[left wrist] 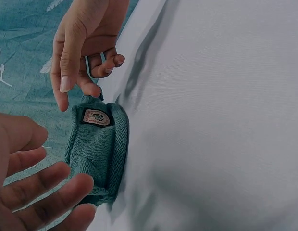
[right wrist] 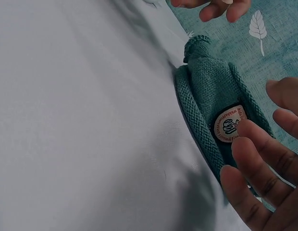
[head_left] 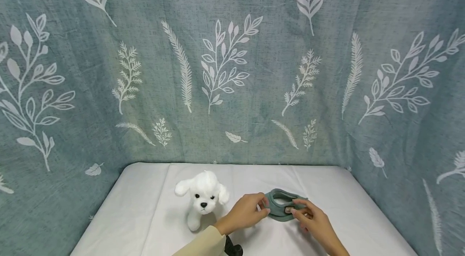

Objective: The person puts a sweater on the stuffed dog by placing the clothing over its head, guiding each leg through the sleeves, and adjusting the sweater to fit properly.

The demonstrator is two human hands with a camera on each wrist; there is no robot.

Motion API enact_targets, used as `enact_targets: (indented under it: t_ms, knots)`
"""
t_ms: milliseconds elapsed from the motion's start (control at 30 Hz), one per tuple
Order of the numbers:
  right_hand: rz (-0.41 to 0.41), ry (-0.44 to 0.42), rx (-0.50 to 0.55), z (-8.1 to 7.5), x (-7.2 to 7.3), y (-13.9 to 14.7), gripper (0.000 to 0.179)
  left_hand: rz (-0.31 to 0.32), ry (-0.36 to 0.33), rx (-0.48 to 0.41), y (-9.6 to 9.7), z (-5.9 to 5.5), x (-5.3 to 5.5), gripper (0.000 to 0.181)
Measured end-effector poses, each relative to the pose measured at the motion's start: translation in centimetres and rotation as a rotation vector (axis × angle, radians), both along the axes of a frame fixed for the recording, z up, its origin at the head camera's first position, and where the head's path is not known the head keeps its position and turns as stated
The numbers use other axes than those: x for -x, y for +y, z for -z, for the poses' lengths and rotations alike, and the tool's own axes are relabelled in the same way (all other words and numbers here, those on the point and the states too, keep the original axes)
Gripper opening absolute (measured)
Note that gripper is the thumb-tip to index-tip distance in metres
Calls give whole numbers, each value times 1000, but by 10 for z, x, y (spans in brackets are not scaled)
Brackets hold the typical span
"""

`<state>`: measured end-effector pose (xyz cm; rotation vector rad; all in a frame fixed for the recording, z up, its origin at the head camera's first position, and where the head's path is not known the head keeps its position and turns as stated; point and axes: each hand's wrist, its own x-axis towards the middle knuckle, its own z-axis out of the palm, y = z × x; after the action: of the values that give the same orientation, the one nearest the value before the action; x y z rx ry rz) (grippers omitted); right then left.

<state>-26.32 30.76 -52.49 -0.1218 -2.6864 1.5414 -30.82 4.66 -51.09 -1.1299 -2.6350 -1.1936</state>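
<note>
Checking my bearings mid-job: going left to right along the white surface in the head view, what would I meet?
Toy dog → left hand → green knit band → right hand.

Matt, rough knitted band [left wrist: 93, 149] — fluffy plush dog [head_left: 205, 193].
</note>
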Motion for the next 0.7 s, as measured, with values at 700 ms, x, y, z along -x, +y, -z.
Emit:
enact_targets:
  t_ms: [700]
  knots:
    - [-26, -25, -29, -2, 24, 8, 47, -36, 19, 21, 33, -1, 17, 27]
